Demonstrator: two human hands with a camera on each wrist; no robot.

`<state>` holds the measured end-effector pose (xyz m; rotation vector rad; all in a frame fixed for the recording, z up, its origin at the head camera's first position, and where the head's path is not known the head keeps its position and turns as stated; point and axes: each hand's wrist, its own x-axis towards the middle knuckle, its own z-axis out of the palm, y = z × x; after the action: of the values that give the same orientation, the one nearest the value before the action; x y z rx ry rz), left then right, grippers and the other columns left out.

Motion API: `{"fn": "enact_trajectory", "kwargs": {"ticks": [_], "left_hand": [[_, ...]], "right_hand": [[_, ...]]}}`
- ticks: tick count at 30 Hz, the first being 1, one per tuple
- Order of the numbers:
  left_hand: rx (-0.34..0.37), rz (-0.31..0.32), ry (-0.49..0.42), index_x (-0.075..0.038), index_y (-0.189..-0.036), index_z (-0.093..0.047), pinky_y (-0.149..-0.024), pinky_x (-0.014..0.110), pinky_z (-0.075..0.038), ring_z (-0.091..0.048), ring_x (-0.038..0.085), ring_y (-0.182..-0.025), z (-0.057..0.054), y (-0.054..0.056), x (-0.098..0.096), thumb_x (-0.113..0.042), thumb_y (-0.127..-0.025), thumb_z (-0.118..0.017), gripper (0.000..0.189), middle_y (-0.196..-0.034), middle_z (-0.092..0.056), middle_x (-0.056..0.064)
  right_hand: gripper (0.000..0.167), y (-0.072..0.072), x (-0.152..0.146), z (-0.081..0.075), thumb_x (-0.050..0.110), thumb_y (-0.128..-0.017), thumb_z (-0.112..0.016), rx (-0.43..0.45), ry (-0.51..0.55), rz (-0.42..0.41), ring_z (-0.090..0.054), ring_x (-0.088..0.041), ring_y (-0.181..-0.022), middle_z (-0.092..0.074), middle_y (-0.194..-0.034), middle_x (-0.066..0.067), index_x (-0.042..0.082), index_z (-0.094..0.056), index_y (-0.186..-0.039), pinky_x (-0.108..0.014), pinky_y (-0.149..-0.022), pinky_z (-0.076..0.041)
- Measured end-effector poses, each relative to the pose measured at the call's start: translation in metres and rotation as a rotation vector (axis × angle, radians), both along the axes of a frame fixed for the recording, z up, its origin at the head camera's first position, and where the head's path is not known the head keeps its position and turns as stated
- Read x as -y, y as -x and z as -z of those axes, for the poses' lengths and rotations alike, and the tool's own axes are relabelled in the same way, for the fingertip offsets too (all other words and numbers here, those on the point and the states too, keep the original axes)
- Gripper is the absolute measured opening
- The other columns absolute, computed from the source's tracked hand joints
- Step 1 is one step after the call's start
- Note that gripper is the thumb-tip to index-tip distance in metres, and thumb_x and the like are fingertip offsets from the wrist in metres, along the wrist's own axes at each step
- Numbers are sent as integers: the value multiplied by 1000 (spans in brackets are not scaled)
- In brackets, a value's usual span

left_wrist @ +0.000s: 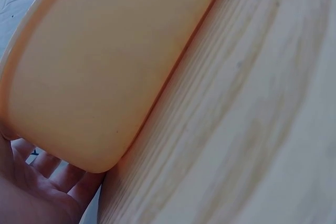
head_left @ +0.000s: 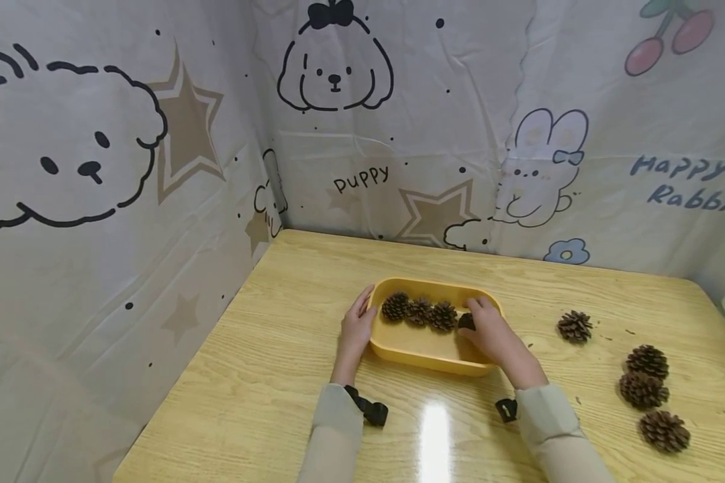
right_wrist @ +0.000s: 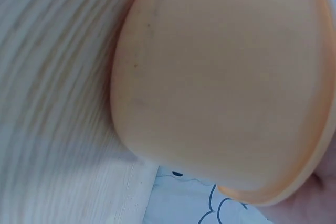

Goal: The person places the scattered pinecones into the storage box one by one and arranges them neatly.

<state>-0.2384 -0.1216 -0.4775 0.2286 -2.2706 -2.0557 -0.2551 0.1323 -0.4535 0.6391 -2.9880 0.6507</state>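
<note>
In the head view, a yellow rectangular tray (head_left: 425,362) stands on the wooden table. My left hand (head_left: 356,329) holds its left end, thumb at the rim and fingers along the outer wall; the left wrist view shows these fingers (left_wrist: 68,182) against the tray's end. Inside, a row of pine cones (head_left: 419,312) lies along the back. My right hand (head_left: 489,329) reaches over the right rim and grips a dark pine cone (head_left: 466,322) at the row's right end, mostly hidden by the hand. In the right wrist view the tray wall (right_wrist: 220,77) covers most of the right hand.
One pine cone (head_left: 575,327) lies right of the tray. Farther right are two touching pine cones (head_left: 643,389) and another pine cone (head_left: 664,431) nearer the front. Small brown bits dot the table (head_left: 266,349) there. A printed curtain (head_left: 399,134) hangs behind and to the left.
</note>
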Motion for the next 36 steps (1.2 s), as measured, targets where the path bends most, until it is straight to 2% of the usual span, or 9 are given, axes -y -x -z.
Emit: {"fn": "enact_trajectory", "kwargs": {"ticks": [4,7,12,17,21,26,36], "left_hand": [[-3,-24,-4,-19,-147,-47,-109,47,-45,-48,32,-137,21,11,0,-13,-100,-47,47,-148,-49,16],[-6,-35,0,-22,-146,-48,-110,46,-45,-48,30,-138,26,14,-1,-14,-99,-48,47,-149,-49,14],[-15,-34,-8,-21,-146,-48,-112,46,-43,-46,30,-140,25,13,-1,-14,-99,-47,48,-150,-47,14],[-6,-38,-3,-21,-146,-48,-111,45,-43,-46,29,-139,25,13,-1,-14,-99,-47,48,-150,-48,13],[-8,-51,3,-21,-145,-50,-110,45,-44,-49,29,-137,25,14,-2,-13,-98,-48,48,-148,-51,14],[-1,-54,-2,-23,-145,-49,-111,46,-44,-49,29,-137,25,13,-2,-14,-98,-48,48,-149,-50,13],[-1,-58,16,-23,-145,-50,-109,45,-46,-51,29,-135,24,13,-3,-14,-98,-49,47,-147,-51,13]], "right_hand": [[43,-3,-5,2,7,-87,-71,-56,52,8,-56,-45,-107,-52,-119,-32,-13,-53,-121,-54,-88,-53],[44,-5,-8,3,11,-89,-69,-57,106,21,-55,-45,-111,-52,-123,-30,-10,-53,-124,-56,-90,-51],[47,-9,-19,4,15,-90,-69,-85,237,61,-54,-46,-117,-51,-132,-27,-6,-53,-129,-58,-97,-48],[46,-11,-33,5,8,-87,-71,-208,364,97,-54,-45,-116,-52,-129,-27,-6,-54,-127,-57,-95,-51],[48,-13,-44,4,5,-85,-73,-282,412,138,-54,-43,-114,-54,-126,-26,-6,-54,-127,-56,-96,-50],[52,-15,-58,5,6,-85,-73,-291,453,204,-56,-43,-113,-54,-124,-27,-5,-51,-132,-56,-95,-50],[56,-20,-89,9,15,-90,-69,-253,438,351,-54,-47,-114,-50,-127,-28,-3,-46,-138,-59,-95,-48]]}}
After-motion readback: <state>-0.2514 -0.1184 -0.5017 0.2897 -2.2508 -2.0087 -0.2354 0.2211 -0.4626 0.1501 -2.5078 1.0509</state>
